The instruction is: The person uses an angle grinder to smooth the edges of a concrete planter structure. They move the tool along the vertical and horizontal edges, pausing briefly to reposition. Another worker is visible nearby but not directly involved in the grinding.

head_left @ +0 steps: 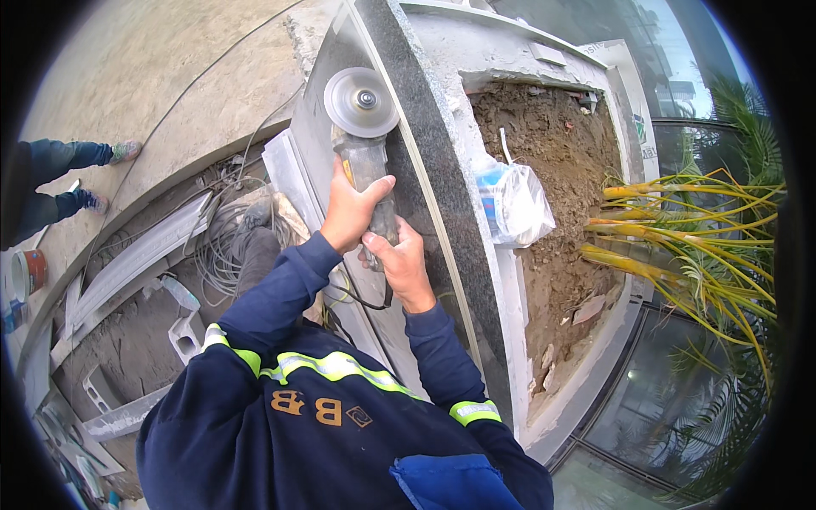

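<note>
Both my hands are wrapped round a dusty angle grinder with a round cutting disc at its far end. My left hand grips the body just behind the disc, thumb across the top. Closer to me, my right hand holds the rear of the tool, where a black cord hangs down. The disc lies over the grey face of a stone slab, beside its pale edge strip. Whether it touches the stone I cannot tell. Dark speckled granite runs along the right of that strip.
Right of the granite, a soil bed holds a white plastic bag and yellow-stemmed palms. At left lie coiled cable, long pale slabs and hollow blocks. Another person's legs stand at far left, near a bucket.
</note>
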The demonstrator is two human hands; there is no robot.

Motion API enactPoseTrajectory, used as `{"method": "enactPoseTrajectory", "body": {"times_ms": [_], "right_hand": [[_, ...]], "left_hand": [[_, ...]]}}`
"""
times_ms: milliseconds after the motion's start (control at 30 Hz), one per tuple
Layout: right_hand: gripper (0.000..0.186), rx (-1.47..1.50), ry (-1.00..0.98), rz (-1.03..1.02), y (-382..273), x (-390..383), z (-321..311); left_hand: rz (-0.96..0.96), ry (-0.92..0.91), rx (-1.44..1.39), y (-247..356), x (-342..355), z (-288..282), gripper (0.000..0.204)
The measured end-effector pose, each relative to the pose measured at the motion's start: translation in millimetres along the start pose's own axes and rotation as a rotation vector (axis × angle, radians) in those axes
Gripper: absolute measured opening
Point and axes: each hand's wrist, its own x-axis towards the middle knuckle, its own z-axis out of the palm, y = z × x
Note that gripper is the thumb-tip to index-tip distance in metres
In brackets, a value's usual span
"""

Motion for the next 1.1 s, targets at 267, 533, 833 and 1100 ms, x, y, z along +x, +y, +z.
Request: {"method": "enactPoseTrajectory", "body": {"times_ms": [267,533,833,1100], "right_hand": [[0.027,0.086,0.042,0.014,-4,15,12],[0.031,0.054,0.047,-0.018,0,0,11],[0.034,-0.001,-0.005,-0.007,15,-38,-7],[0.039,-0.012,-0.018,0.000,17,-56,-14]], "left_hand": [[-0.042,-0.029,-0.007,16,17,-1,0.070],[-0.049,-0.034,0.012,5,4,-5,0.071],[0.001,-0.002,0.050,-15,-37,0,0.079],[-0.029,0.016,0.092,-24,-57,4,0.083]]}}
